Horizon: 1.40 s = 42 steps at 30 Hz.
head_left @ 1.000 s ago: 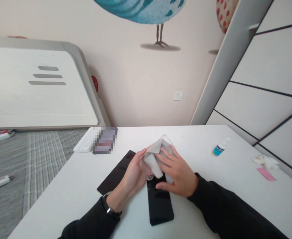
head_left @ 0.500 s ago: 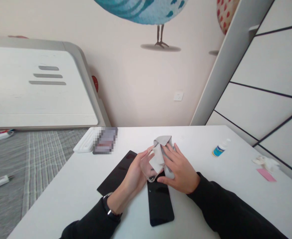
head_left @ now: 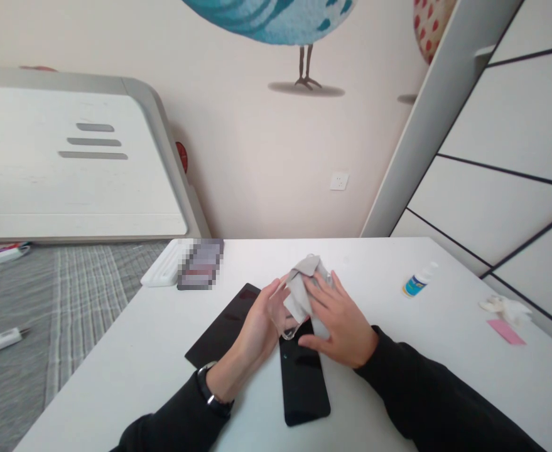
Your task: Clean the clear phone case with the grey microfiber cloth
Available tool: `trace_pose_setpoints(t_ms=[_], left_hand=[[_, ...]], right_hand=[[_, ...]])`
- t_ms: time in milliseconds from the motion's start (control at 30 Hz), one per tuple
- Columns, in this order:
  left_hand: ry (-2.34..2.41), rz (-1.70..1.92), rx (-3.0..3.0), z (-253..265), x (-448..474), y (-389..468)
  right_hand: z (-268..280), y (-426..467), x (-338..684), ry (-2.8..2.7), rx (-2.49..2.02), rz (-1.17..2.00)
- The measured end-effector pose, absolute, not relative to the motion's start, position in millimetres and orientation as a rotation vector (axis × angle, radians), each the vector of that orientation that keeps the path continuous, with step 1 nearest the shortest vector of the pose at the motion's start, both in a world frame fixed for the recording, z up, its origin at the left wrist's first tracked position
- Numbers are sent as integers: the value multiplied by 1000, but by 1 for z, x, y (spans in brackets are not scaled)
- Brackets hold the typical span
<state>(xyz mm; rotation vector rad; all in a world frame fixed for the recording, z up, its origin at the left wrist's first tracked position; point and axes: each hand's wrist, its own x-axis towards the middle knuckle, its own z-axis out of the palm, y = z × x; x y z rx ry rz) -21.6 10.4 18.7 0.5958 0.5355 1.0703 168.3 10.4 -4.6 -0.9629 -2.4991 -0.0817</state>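
My left hand (head_left: pixel 259 326) grips a clear phone case (head_left: pixel 278 312) by its side, holding it up over the table. A light grey cloth (head_left: pixel 298 298) lies against the case, under the fingers of my right hand (head_left: pixel 339 319), which press it onto the surface. Part of the case is hidden behind the cloth and fingers. Just below both hands, a black smartphone (head_left: pixel 304 386) lies flat on the table. Partly behind my left wrist is a flat black rectangular sheet or pad (head_left: pixel 223 326).
On the white table (head_left: pixel 370 402), a small bottle with a blue and yellow label (head_left: pixel 416 284) stands at right. Beyond it are crumpled white tissue (head_left: pixel 506 307) and a pink slip (head_left: pixel 506 331). A white tray (head_left: pixel 160 267) and a blurred-out dark item (head_left: pixel 201 267) sit at back left.
The cloth has shifted slightly and creased differently on the case under my right fingers. Both hands stay in almost the same place; the view has moved a little.
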Motion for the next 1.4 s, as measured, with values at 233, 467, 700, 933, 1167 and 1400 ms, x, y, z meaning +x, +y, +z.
trace_pose_setpoints(t_ms=[233, 467, 700, 933, 1167, 1400], left_hand=[[558, 1060, 584, 13, -20, 11], [534, 1032, 649, 20, -22, 10], [616, 1050, 606, 6, -19, 12], [587, 1034, 728, 10, -18, 11], [653, 1133, 729, 4, -17, 10], [669, 1106, 759, 11, -18, 12]], right_hand=[[3, 4, 163, -2632, -864, -17], [-1, 11, 170, -2395, -1177, -151], [0, 2, 162, -2687, -753, 118], [-4, 15, 172, -2381, -1202, -93], [-7, 5, 164, -2589, -759, 130], [-3, 10, 171, -2418, -976, 44]])
